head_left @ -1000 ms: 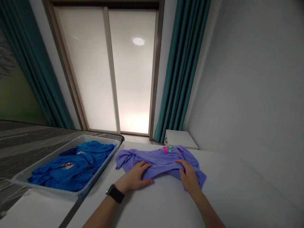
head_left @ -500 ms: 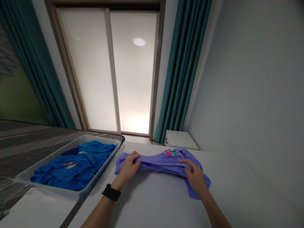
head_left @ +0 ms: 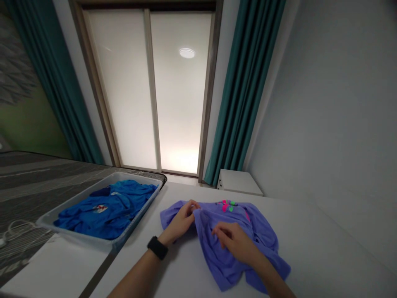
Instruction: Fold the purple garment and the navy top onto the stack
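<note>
A purple shirt (head_left: 235,244) with pink and green marks near its collar lies crumpled on the white table (head_left: 325,256). My left hand (head_left: 181,221), with a black watch on its wrist, pinches the shirt's cloth near the left shoulder. My right hand (head_left: 234,244) rests on the middle of the shirt, fingers curled into the cloth. Part of the shirt hangs toward me, past my right wrist.
A grey tray (head_left: 77,238) with blue clothes (head_left: 108,207) stands to the left, partly on a dark striped bed (head_left: 34,182). A small white cabinet (head_left: 238,182) sits behind the table. Teal curtains frame a frosted sliding door; a white wall runs along the right.
The shirt was stretched wide between both hands. Now my right hand has come in toward the left one, and the cloth has bunched and dropped toward me.
</note>
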A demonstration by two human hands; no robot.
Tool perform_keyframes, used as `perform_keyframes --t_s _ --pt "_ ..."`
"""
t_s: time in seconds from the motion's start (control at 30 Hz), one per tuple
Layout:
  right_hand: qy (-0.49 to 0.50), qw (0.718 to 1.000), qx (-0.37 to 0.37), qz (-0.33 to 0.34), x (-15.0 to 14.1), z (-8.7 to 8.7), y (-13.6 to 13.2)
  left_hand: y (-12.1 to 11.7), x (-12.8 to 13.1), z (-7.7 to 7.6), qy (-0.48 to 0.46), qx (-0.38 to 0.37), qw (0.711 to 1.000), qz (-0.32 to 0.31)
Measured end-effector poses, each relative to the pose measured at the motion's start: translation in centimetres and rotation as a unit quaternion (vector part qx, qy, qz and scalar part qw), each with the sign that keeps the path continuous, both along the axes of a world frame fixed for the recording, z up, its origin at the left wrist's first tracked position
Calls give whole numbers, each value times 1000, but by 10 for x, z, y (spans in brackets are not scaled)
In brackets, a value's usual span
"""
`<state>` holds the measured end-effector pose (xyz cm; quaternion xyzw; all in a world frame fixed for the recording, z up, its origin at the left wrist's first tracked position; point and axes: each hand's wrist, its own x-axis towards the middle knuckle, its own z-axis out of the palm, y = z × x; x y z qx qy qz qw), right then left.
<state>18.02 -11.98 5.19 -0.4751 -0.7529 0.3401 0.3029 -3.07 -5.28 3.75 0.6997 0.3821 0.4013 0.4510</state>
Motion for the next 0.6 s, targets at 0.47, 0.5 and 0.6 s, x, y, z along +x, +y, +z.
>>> perform_keyframes --t_s 0.47,0.5,0.6 --pt "-101 986 114 71 -29 23 71 -3 2 -5 -62 -43 996 -46" --pt "-110 985 126 44 -28 25 73 -3 4 -6 -53 -22 998 -23" --pt "-92 980 169 -42 -29 36 79 -8 15 -12 -5 19 999 51"
